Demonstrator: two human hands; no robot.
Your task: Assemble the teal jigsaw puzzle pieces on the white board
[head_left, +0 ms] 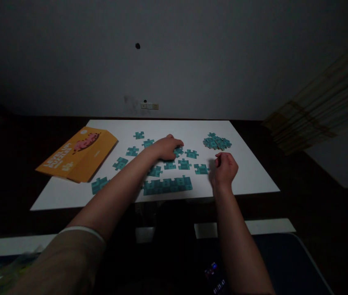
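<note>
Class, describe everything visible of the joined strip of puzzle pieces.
The joined strip of puzzle pieces is teal with darker patches and looks like cardboard. It lies flat on the white table by the near edge; its near side is straight, its far side notched. Neither the left hand nor the right hand touches it.

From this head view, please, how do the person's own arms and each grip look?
The left arm wears a dull brownish, pale-edged sleeve. The right arm shows no sleeve in view. Each grip, left hand and right hand, is ungloved; no watch shows.
</note>
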